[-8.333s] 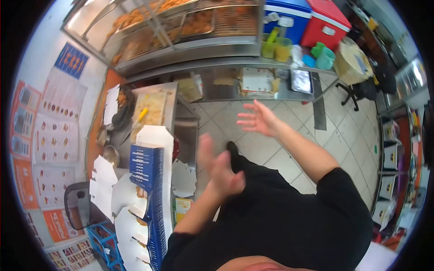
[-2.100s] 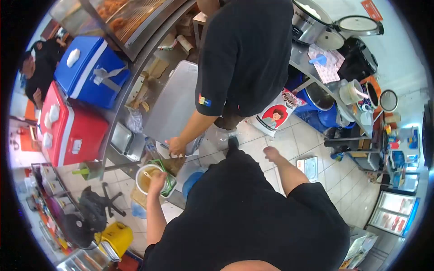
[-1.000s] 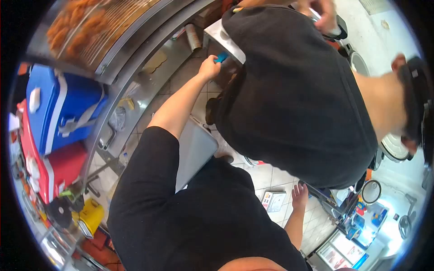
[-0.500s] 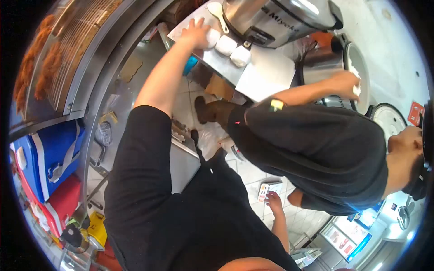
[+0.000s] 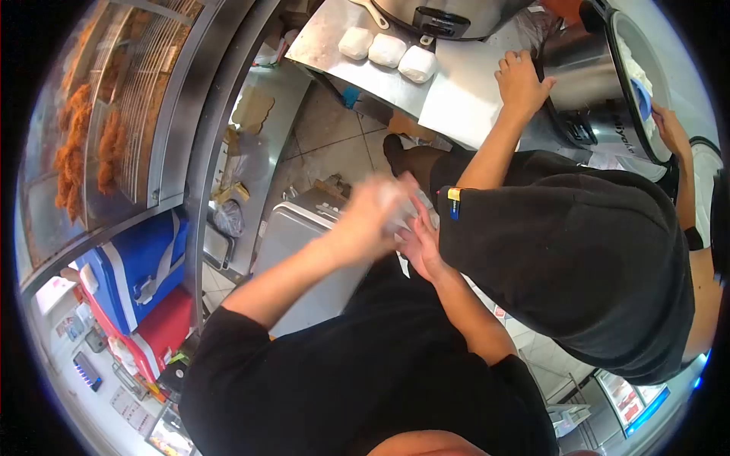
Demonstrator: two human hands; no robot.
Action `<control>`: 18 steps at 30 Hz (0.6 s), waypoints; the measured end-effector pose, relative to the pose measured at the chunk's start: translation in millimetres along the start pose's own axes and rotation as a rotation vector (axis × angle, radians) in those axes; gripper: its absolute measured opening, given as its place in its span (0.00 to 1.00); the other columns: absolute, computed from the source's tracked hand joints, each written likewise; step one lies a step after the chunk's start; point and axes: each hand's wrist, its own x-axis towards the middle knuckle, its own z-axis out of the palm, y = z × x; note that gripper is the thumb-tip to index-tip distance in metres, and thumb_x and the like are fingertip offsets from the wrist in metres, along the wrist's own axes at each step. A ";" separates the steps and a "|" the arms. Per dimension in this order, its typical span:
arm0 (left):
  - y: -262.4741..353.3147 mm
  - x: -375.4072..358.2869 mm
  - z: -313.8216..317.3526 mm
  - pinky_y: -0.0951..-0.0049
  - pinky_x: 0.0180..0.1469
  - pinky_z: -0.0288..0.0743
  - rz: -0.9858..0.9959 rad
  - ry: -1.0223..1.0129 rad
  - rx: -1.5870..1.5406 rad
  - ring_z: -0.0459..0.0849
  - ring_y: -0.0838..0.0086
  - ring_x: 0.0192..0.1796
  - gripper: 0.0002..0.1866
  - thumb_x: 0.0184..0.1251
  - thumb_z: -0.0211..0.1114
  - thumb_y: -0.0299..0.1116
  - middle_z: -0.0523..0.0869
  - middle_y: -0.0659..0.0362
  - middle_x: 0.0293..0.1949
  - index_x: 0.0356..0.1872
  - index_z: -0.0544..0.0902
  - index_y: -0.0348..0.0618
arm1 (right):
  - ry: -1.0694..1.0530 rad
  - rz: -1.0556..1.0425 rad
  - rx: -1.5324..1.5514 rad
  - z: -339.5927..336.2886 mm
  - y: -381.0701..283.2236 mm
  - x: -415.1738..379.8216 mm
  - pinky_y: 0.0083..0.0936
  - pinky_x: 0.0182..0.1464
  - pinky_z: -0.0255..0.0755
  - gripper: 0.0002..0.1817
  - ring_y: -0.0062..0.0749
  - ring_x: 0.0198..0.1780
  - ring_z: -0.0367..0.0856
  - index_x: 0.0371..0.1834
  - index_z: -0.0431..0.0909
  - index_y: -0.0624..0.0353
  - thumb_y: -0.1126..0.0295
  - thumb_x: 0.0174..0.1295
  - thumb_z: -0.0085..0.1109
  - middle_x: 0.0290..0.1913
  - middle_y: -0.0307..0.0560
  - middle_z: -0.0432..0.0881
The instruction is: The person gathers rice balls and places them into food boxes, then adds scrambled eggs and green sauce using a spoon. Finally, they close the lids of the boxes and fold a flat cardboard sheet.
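Note:
My left hand (image 5: 369,216) is blurred in front of my chest and closed over a white wrapped packet (image 5: 397,204). My right hand (image 5: 418,243) is just beside it, fingers spread and touching the packet's underside. Three more white packets (image 5: 388,49) lie in a row on the steel counter (image 5: 327,38) at the top. A co-worker in a black shirt (image 5: 578,251) stands close on my right, one hand (image 5: 521,80) pressed on a white sheet (image 5: 464,99), the other hand (image 5: 671,129) at an open rice cooker (image 5: 608,83) with a blue scoop (image 5: 642,99).
A glass warmer with fried food (image 5: 99,137) runs along the left. Below it stand a blue cooler (image 5: 141,266) and a red cooler (image 5: 160,330). A steel bin (image 5: 304,251) stands by my legs on the tiled floor (image 5: 327,144). A second cooker (image 5: 433,11) sits behind the packets.
My left hand left the counter's row of packets and came back to my chest with a white packet. My right hand rose from my side to meet it. The co-worker turned toward the cooker.

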 end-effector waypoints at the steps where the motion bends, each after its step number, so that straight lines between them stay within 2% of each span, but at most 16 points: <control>1: 5.0 -8.9 7.0 0.56 0.70 0.67 0.034 -0.227 -0.202 0.73 0.48 0.66 0.48 0.49 0.71 0.24 0.72 0.41 0.64 0.76 0.59 0.46 | -0.002 -0.113 0.054 3.2 -2.9 4.1 0.42 0.69 0.65 0.32 0.41 0.71 0.68 0.78 0.54 0.46 0.51 0.76 0.49 0.71 0.53 0.67; 2: -3.0 -3.8 3.2 0.59 0.65 0.72 0.020 -0.286 -0.407 0.78 0.52 0.61 0.44 0.51 0.68 0.23 0.76 0.43 0.61 0.74 0.63 0.44 | 0.090 -0.034 -0.070 -8.9 0.9 2.5 0.46 0.64 0.72 0.30 0.46 0.66 0.74 0.74 0.58 0.50 0.54 0.74 0.54 0.67 0.55 0.71; 3: -13.5 10.8 -11.3 0.62 0.61 0.76 0.008 -0.346 -0.613 0.82 0.57 0.57 0.40 0.52 0.65 0.22 0.80 0.45 0.57 0.72 0.66 0.42 | 0.089 -0.029 -0.075 -16.1 -1.6 -5.6 0.46 0.64 0.72 0.30 0.46 0.66 0.74 0.74 0.58 0.50 0.54 0.74 0.54 0.67 0.55 0.71; 4: -25.7 35.2 -33.9 0.67 0.50 0.80 -0.066 -0.271 -0.593 0.87 0.64 0.46 0.30 0.54 0.58 0.20 0.86 0.50 0.47 0.64 0.75 0.38 | -0.047 0.137 0.032 -24.0 -3.7 -16.6 0.48 0.59 0.76 0.29 0.47 0.63 0.77 0.71 0.60 0.52 0.55 0.72 0.55 0.65 0.56 0.72; 5: -52.5 60.8 -40.0 0.66 0.45 0.80 -0.144 -0.080 -0.496 0.87 0.65 0.41 0.23 0.55 0.55 0.20 0.87 0.51 0.39 0.55 0.80 0.36 | -0.182 0.299 0.138 -30.0 -4.8 -26.7 0.50 0.54 0.80 0.28 0.49 0.60 0.79 0.68 0.62 0.54 0.56 0.71 0.57 0.63 0.57 0.74; 6: -84.8 93.9 -41.8 0.65 0.44 0.79 -0.103 0.213 -0.234 0.86 0.63 0.38 0.18 0.55 0.56 0.20 0.86 0.51 0.33 0.48 0.83 0.36 | -0.177 0.367 0.122 -30.1 -8.6 -37.6 0.52 0.46 0.83 0.27 0.50 0.54 0.83 0.65 0.64 0.57 0.57 0.69 0.59 0.61 0.60 0.75; 7: -97.5 126.1 -61.7 0.60 0.50 0.79 -0.357 0.234 0.042 0.84 0.55 0.47 0.23 0.56 0.59 0.23 0.84 0.46 0.42 0.56 0.79 0.39 | -0.183 0.459 0.078 -28.4 -17.5 -49.3 0.47 0.52 0.82 0.26 0.50 0.55 0.82 0.62 0.65 0.58 0.59 0.67 0.61 0.64 0.61 0.73; 8: -145.0 154.3 -53.9 0.54 0.59 0.75 -0.185 0.482 0.367 0.77 0.46 0.60 0.35 0.55 0.63 0.26 0.76 0.42 0.61 0.69 0.70 0.48 | -0.294 0.456 0.065 -34.6 -16.1 -57.8 0.41 0.56 0.79 0.25 0.46 0.56 0.82 0.61 0.66 0.58 0.59 0.68 0.61 0.65 0.60 0.73; 9: -172.7 180.2 -62.1 0.49 0.67 0.69 -0.253 0.407 0.524 0.68 0.41 0.68 0.45 0.53 0.66 0.28 0.62 0.43 0.73 0.76 0.61 0.59 | -0.406 0.452 0.053 -40.6 -14.5 -65.2 0.34 0.59 0.76 0.23 0.42 0.57 0.81 0.60 0.66 0.58 0.59 0.69 0.61 0.66 0.59 0.74; 10: -188.6 196.9 -64.8 0.48 0.68 0.68 -0.309 0.376 0.723 0.69 0.42 0.68 0.46 0.51 0.67 0.30 0.61 0.43 0.74 0.76 0.62 0.64 | -0.394 0.464 -0.028 -42.6 -17.1 -70.9 0.29 0.59 0.74 0.22 0.37 0.56 0.81 0.58 0.69 0.58 0.59 0.67 0.62 0.66 0.58 0.74; 11: -205.1 208.8 -64.7 0.48 0.68 0.68 -0.308 0.380 0.717 0.69 0.42 0.68 0.46 0.51 0.67 0.30 0.61 0.43 0.74 0.76 0.62 0.64 | -0.380 0.475 -0.104 -42.0 -20.2 -77.5 0.24 0.60 0.71 0.21 0.33 0.55 0.80 0.55 0.71 0.58 0.59 0.66 0.64 0.67 0.58 0.74; 12: -212.5 215.8 -67.9 0.48 0.68 0.67 -0.243 0.369 0.593 0.68 0.42 0.69 0.45 0.51 0.68 0.31 0.62 0.43 0.73 0.75 0.63 0.64 | -0.302 0.356 -0.233 -35.4 -19.1 -81.3 0.21 0.54 0.71 0.17 0.23 0.50 0.79 0.53 0.74 0.57 0.60 0.68 0.64 0.62 0.50 0.78; 13: -218.2 221.3 -70.6 0.48 0.69 0.67 -0.176 0.361 0.473 0.68 0.43 0.69 0.45 0.51 0.70 0.33 0.63 0.43 0.73 0.74 0.64 0.64 | -0.300 0.350 -0.240 -41.6 -16.8 -82.2 0.21 0.54 0.71 0.17 0.23 0.50 0.79 0.53 0.74 0.57 0.60 0.68 0.64 0.62 0.50 0.78; 15: -224.5 217.3 -68.5 0.50 0.68 0.67 -0.172 0.373 0.493 0.68 0.44 0.69 0.42 0.51 0.71 0.35 0.66 0.42 0.71 0.72 0.67 0.60 | -0.205 0.490 -0.379 -61.1 -11.8 -79.1 0.21 0.50 0.72 0.14 0.20 0.47 0.78 0.52 0.75 0.57 0.62 0.72 0.60 0.53 0.43 0.81; 16: -230.8 209.6 -64.3 0.51 0.68 0.68 -0.171 0.469 0.374 0.68 0.45 0.69 0.39 0.52 0.72 0.35 0.68 0.42 0.69 0.70 0.69 0.57 | -0.205 0.438 -0.432 -61.2 -9.2 -77.6 0.21 0.47 0.73 0.12 0.19 0.45 0.79 0.53 0.75 0.54 0.61 0.76 0.53 0.45 0.39 0.80; 18: -228.3 181.4 -41.5 0.54 0.68 0.68 -0.198 0.686 0.212 0.69 0.47 0.68 0.36 0.53 0.72 0.34 0.71 0.42 0.65 0.67 0.71 0.49 | -0.116 0.422 -0.359 -60.1 -6.8 -76.0 0.23 0.47 0.74 0.13 0.21 0.45 0.80 0.55 0.73 0.53 0.59 0.77 0.51 0.44 0.40 0.80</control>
